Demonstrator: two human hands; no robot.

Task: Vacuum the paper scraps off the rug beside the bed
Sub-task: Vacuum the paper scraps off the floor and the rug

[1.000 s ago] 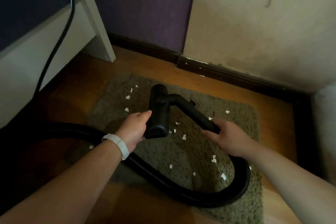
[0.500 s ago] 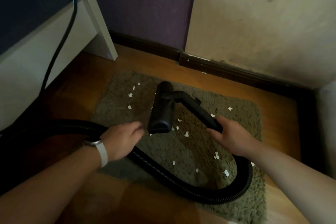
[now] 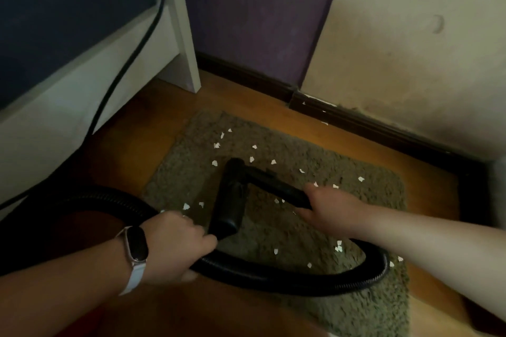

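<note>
You're gripping hose (image 3: 273, 283) with left hand (image 3: 175, 243), right hand (image 3: 331, 208) curling round wand (image 3: 273, 182). Nozzle (image 3: 230, 200) sitting between hands on rug (image 3: 364, 314), paper scraps (image 3: 216, 145) lying all around it. Heads up: hose loop lying under right forearm, risking flicking scraps off rug if dragged.

Bare forearms, white-strapped dark-faced watch (image 3: 136, 247) on left wrist

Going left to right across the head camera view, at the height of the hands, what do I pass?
wristwatch → left hand, gripping the hose → vacuum nozzle → right hand, holding the wand. The hose loops across too much of the view to have a place in the order.
</note>
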